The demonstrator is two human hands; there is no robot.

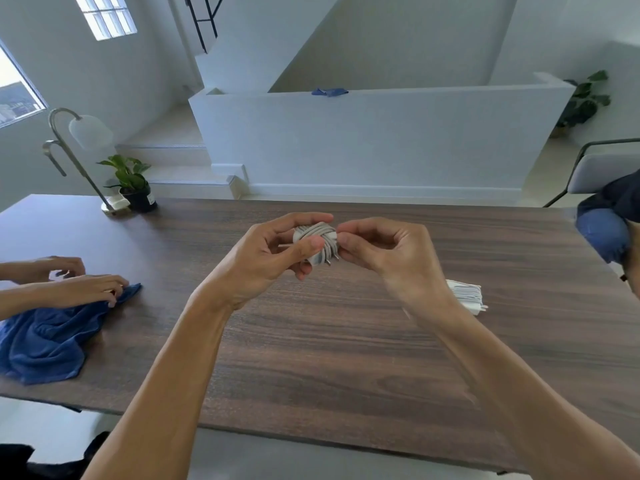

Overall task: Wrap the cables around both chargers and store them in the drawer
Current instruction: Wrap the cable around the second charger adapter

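Observation:
I hold a white charger (317, 242) above the middle of the dark wooden table (311, 341), its grey cable wound around it in crossing loops and its metal prongs pointing down. My left hand (273, 258) grips the charger between thumb and fingers. My right hand (384, 251) pinches the cable at the charger's right side. A second white charger (465, 295), its cable wrapped around it, lies on the table to the right, partly hidden behind my right forearm. No drawer is in view.
At the left edge another person's hands (83, 282) handle a blue cloth (48, 341) on the table. A lamp (83, 147) and a potted plant (133, 183) stand at the far left corner. A chair (602, 171) and a person's blue-clad arm (606, 233) are at the right.

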